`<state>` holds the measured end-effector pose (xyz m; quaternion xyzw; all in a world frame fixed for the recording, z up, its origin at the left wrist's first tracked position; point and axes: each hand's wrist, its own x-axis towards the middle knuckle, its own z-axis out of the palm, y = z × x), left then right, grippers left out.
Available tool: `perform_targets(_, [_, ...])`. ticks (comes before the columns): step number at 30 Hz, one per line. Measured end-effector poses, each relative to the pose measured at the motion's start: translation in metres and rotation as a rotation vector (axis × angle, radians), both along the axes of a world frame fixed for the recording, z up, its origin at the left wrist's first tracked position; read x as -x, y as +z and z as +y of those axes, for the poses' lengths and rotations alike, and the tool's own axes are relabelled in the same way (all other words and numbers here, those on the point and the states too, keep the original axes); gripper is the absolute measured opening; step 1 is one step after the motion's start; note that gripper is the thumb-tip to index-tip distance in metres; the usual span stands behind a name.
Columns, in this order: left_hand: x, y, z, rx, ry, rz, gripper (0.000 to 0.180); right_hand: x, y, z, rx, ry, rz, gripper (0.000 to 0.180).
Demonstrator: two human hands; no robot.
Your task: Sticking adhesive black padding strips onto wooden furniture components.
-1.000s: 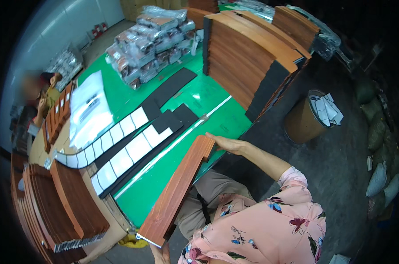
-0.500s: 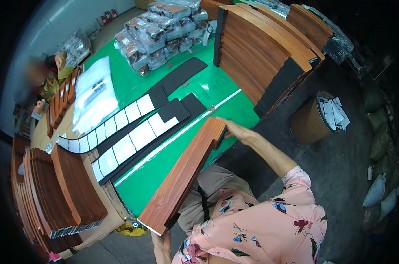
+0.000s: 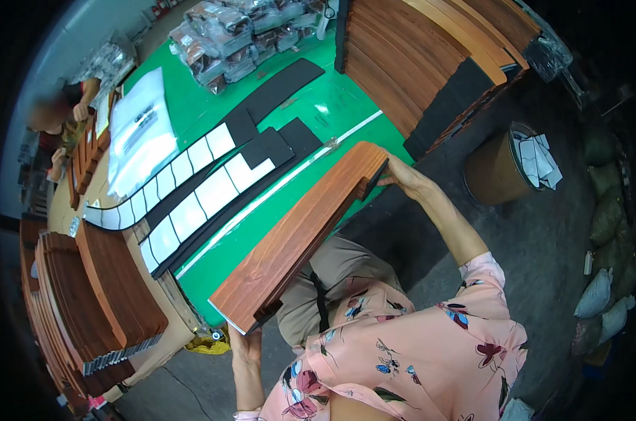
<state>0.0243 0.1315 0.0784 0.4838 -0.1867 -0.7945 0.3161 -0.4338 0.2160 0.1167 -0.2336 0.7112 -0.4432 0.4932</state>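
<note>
A long reddish-brown wooden board [image 3: 297, 238] slants across my lap at the near edge of the green table. It has a dark side and a notch near its far right end. My right hand [image 3: 408, 179] grips that far end, its fingers partly hidden behind the board. My left hand [image 3: 246, 344] is closed under the near left end, with most of its fingers out of sight below the wood. On the table beyond lie black strips [image 3: 283, 84] with white rectangular patches [image 3: 216, 193], some overlapping.
Curved brown boards stand stacked at the left [image 3: 118, 288] and far right [image 3: 395, 70]. Plastic-wrapped packs [image 3: 234, 35] are piled at the back, beside white plastic bags [image 3: 142, 133]. A bin [image 3: 497, 172] holds white scraps at right. Another person [image 3: 65, 119] works at far left.
Both hands have raised the board slightly away from me and to the left in view. The table and its contents have shifted up and left in the picture as the view moved.
</note>
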Motion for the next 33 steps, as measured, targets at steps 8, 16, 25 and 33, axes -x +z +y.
perform_targets(8, [0.024,0.011,-0.025,0.031,-0.155,-0.167,0.055,0.01,-0.016,0.033,0.009,-0.127,-0.071,0.088])
perform_targets(16, [0.047,0.013,-0.015,-0.028,-0.022,-0.15,0.044,0.019,-0.018,0.017,0.02,-0.142,-0.019,0.085])
perform_targets(25, [0.045,0.027,-0.047,0.118,-0.164,-0.193,0.053,-0.006,-0.032,0.051,0.1,-0.229,-0.126,0.066])
perform_targets(33, [0.066,0.03,-0.069,0.149,-0.253,-0.253,0.048,-0.007,-0.042,0.074,0.083,-0.317,-0.192,0.06])
